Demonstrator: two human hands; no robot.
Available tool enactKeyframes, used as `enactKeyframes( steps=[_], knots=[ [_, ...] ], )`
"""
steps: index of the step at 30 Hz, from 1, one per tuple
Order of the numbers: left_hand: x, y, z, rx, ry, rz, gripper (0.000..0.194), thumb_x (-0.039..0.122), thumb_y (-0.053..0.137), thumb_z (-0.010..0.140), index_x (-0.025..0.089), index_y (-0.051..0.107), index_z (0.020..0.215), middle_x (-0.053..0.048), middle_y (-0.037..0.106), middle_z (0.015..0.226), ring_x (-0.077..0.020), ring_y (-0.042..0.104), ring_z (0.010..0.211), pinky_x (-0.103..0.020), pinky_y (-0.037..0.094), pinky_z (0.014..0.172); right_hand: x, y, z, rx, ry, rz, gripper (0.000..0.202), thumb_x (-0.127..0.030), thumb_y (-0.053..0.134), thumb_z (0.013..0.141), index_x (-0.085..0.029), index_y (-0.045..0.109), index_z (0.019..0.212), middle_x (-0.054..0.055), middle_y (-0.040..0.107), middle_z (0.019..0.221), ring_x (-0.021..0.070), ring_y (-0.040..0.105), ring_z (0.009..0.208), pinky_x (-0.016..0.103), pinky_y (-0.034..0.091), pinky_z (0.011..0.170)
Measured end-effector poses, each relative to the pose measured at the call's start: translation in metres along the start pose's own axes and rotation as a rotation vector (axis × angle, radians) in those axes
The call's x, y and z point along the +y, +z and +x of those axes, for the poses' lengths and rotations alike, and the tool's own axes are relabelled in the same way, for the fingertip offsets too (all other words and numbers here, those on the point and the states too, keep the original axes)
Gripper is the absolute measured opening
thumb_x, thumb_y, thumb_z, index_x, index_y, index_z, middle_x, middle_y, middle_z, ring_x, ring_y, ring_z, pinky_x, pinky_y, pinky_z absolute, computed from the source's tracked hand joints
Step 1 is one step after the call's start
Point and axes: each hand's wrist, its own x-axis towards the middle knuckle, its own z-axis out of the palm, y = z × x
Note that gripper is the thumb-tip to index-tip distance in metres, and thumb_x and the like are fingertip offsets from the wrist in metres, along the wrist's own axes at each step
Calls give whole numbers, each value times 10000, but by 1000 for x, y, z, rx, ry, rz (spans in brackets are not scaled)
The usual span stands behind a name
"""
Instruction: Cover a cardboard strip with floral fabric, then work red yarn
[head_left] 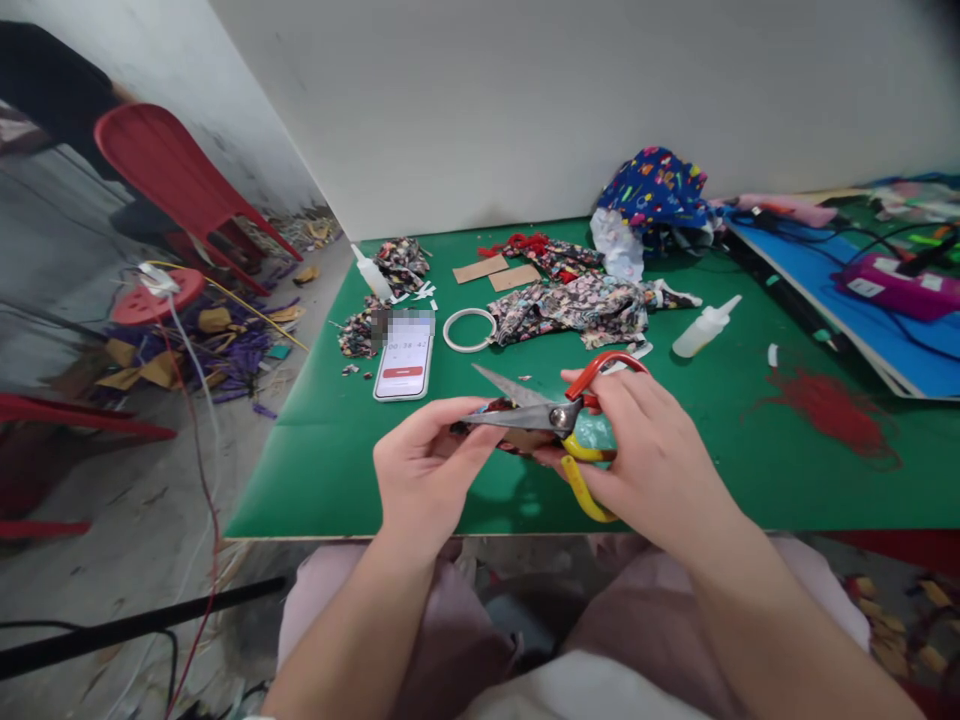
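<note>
Left hand: the left hand (424, 480), at the frame's centre, pinches a small dark patterned piece (529, 440) between thumb and fingers; much of the piece is hidden.
Right hand: the right hand (660, 470), right of centre, is closed around the handles of the scissors (561, 416). The hands are near each other, joined by what they hold.
Blades: parted, pointing left; the lower one lies across the piece beside the left thumb. Whether it is biting into anything, I cannot tell.
White ring: the white ring (469, 349) lies just above the scissors, touching the crumpled floral cloth (577, 310).
Cards: two brown cards (480, 268) (516, 278) lie at upper centre.
Phone: the phone (405, 370), left of centre, shows a timer-like display.
Bottles: one nozzle bottle (703, 333) sits right of centre, another (373, 278) at upper left of the green table (322, 470).
Done: the white scraps (424, 292) near the phone and the red threads (844, 410) at right suggest some trimming is finished.
Left: the piece in hand looks mid-work, its cut seemingly incomplete; how much remains beyond it cannot be judged.
</note>
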Motion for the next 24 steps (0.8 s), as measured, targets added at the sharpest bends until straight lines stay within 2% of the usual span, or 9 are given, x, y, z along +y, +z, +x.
enactKeyframes(
  steps=[5, 8, 12, 17, 24],
  knots=[
    [2, 0, 1, 10, -38, 41, 104, 208, 723, 683, 202, 699, 784, 28, 699, 670, -80, 626, 537, -146, 498, 485, 3, -3, -1, -49, -6, 30, 276, -309, 557, 741, -150, 521, 964, 112, 605, 889, 274, 548, 879, 399, 446, 778],
    [2, 0, 1, 12, -44, 59, 109, 227, 729, 676, 197, 699, 777, 24, 698, 669, -83, 624, 538, -155, 507, 494, 3, -3, 0, -28, -27, 47, 287, -290, 547, 744, -155, 523, 996, 94, 618, 843, 258, 559, 822, 387, 450, 748],
    [4, 2, 0, 4, -9, 79, 97, 219, 729, 674, 201, 702, 766, 27, 704, 692, -81, 626, 550, -155, 516, 502, 0, -1, 1, 55, -36, 53, 300, -317, 565, 749, -158, 543, 1002, 50, 612, 719, 214, 561, 694, 334, 448, 661],
    [5, 4, 0, 19, 26, 38, 89, 189, 732, 669, 213, 703, 750, 39, 714, 728, -79, 643, 603, -147, 529, 551, -2, -2, 0, 103, -29, -24, 292, -374, 601, 721, -141, 594, 896, 18, 569, 610, 164, 526, 565, 273, 382, 521],
    [0, 0, -3, 22, -111, -37, 138, 169, 739, 656, 212, 698, 780, 49, 683, 655, -83, 608, 530, -164, 515, 474, -6, -1, 0, 138, -27, -70, 311, -445, 606, 698, -151, 596, 799, -6, 536, 543, 122, 467, 474, 251, 311, 465]
  ],
)
